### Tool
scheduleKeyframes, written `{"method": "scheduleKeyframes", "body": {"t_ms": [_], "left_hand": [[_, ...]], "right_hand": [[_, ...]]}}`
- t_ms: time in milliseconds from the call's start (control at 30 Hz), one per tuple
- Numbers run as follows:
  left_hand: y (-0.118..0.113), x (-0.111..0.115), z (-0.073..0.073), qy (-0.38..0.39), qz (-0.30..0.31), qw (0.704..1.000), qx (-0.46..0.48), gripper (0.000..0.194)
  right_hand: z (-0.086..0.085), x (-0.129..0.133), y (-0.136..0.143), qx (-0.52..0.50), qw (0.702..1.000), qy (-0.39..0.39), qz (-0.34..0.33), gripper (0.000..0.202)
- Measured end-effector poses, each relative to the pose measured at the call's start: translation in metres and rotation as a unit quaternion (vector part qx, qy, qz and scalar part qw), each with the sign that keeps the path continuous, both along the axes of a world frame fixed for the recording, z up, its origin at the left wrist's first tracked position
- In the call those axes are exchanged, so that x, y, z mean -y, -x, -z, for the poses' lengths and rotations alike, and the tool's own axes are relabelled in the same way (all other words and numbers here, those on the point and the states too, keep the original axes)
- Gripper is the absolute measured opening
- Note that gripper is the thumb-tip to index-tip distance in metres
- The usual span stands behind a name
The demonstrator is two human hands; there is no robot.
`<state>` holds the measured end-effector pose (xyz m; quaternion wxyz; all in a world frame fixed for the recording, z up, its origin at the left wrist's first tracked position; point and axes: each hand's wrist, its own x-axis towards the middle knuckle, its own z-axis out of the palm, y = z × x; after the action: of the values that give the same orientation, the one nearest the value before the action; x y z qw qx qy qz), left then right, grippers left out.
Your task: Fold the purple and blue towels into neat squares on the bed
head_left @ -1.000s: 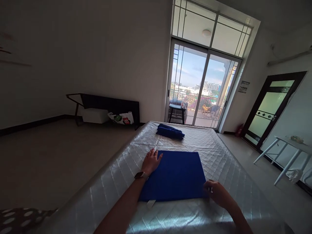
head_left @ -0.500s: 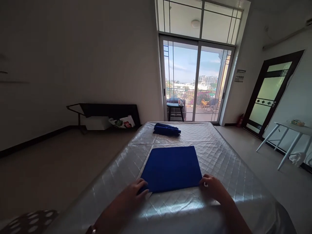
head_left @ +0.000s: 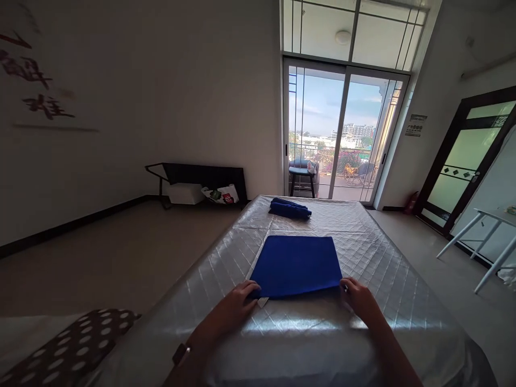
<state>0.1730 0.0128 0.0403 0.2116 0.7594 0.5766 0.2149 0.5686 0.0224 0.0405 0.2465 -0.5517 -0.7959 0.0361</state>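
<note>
A flat blue cloth [head_left: 298,266], folded to a four-sided shape, lies on the silvery quilted bed cover [head_left: 379,269]. My left hand [head_left: 242,301] is closed on its near left corner, beside a small white tag [head_left: 263,302]. At the near right corner my right hand [head_left: 357,295] pinches the cloth's edge between thumb and fingers. Farther back on the cover rests a rolled or folded bundle of blue cloth [head_left: 290,208], which neither hand touches. A dark watch band sits on my left wrist.
A brown polka-dot cloth [head_left: 76,344] lies at the lower left. Beyond the bed stand a black bench-like frame [head_left: 205,174] with a white box [head_left: 185,193] and a printed bag [head_left: 221,194]. A white-legged table [head_left: 492,215] is at the right, near a door.
The camera view has turned left, so the room appears shifted right. Both hands still hold the near corners of the flat blue cloth, and the white tag shows more clearly.
</note>
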Motion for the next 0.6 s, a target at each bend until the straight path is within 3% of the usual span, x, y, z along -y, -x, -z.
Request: {"method": "scheduleKeyframes", "body": {"t_ms": [133,300,600], "left_hand": [[0.000,-0.002,0.002,-0.017,-0.002,1.000,-0.013,0.037],[-0.002,-0.002,0.004,-0.054,-0.001,0.997,-0.047,0.032],[0.008,-0.005,0.007,-0.216,-0.006,0.970,-0.116,0.038]], "right_hand": [[-0.002,0.000,0.000,-0.083,0.996,-0.036,-0.018,0.027],[-0.006,0.001,0.000,-0.116,0.989,-0.092,-0.024,0.026],[-0.021,0.006,-0.015,-0.111,0.976,-0.178,-0.049,0.025]]}}
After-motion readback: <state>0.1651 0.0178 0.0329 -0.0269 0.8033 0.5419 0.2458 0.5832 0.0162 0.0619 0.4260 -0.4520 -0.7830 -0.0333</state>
